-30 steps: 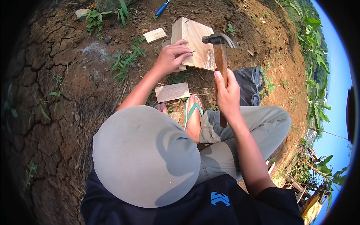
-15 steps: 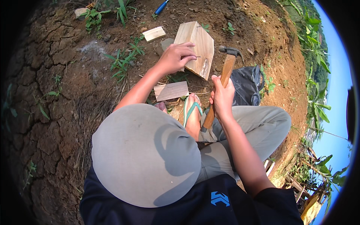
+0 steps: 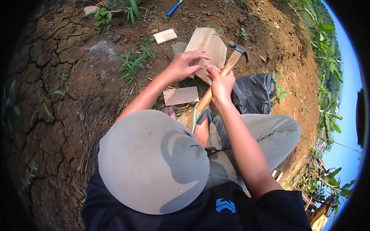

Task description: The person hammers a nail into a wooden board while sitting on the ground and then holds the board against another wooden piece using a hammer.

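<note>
A claw hammer (image 3: 231, 64) with a wooden handle slants up to the right, its metal head beyond my right hand (image 3: 222, 81), which is closed around the handle. The right thumb and forefinger reach the near face of a pale wooden piece with angled faces (image 3: 216, 50). My left hand (image 3: 187, 65) hovers at that piece's left side, fingers and thumb apart. A thin dark nail (image 3: 205, 66) shows in the gap between the hands; whether fingers touch it I cannot tell. Another nail (image 3: 215, 34) appears near the piece's far edge.
Below the hands lies a flat wooden board (image 3: 181, 95), beside my sandalled foot (image 3: 202, 115). A small wood offcut (image 3: 165, 35) and a blue-handled tool (image 3: 174, 8) rest on the soil farther off. On the right is a black plastic bag (image 3: 252, 92).
My right hand has moved up and left with the hammer, coming close to my left hand. The left fingers have opened away from the nail.
</note>
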The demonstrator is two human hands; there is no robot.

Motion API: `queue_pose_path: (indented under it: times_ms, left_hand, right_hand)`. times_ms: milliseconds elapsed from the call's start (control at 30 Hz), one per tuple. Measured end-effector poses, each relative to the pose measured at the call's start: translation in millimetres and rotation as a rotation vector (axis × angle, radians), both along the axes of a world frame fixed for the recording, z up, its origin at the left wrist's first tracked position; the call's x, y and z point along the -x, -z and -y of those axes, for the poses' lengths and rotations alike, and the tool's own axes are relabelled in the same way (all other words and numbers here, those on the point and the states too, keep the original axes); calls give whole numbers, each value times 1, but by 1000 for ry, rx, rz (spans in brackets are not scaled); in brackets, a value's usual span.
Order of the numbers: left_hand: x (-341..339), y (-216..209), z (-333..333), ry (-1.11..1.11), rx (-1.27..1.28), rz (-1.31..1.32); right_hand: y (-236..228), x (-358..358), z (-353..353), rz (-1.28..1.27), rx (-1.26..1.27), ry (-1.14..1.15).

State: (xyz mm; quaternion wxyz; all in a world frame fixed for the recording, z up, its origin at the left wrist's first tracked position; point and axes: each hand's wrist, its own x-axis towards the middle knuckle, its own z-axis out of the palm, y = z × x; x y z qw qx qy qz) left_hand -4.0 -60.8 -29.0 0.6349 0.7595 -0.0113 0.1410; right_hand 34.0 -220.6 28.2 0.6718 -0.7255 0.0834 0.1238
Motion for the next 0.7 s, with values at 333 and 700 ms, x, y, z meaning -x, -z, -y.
queue_pose_path:
  times_ms: [333, 700]
  left_hand:
    - [86, 32, 9, -320, 314, -309]
    - [172, 19, -12, -479, 545, -314]
  right_hand:
    - [-17, -3, -13, 256, 123, -162]
    - [-72, 46, -48, 266, 147, -493]
